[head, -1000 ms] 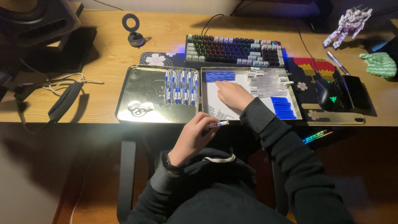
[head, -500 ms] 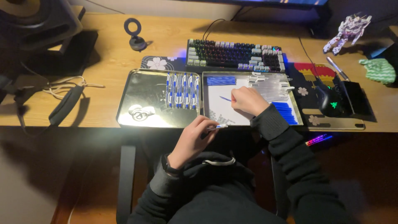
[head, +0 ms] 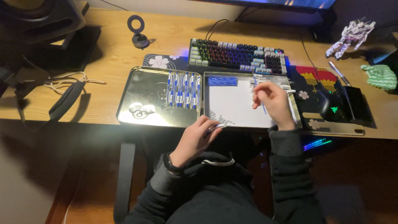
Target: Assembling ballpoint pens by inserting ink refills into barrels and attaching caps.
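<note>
The wooden bench [head: 124,54] carries a keyboard [head: 238,56] and, in front of it, two shallow metal trays: the left tray [head: 145,89] holds a row of blue-and-white pens [head: 183,90], the right tray [head: 232,103] a white sheet. My right hand [head: 271,101] hovers over that sheet, fingers pinching a thin blue refill [head: 264,108]. My left hand [head: 197,137] sits at the tray's near edge, fingers closed around a pen barrel [head: 216,127].

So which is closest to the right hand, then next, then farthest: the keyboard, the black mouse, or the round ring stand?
From the right hand in the head view:
1. Keyboard, just beyond it on the desk.
2. Black mouse, off to its right, a little farther.
3. Ring stand, far off to the left, at the back.
</note>
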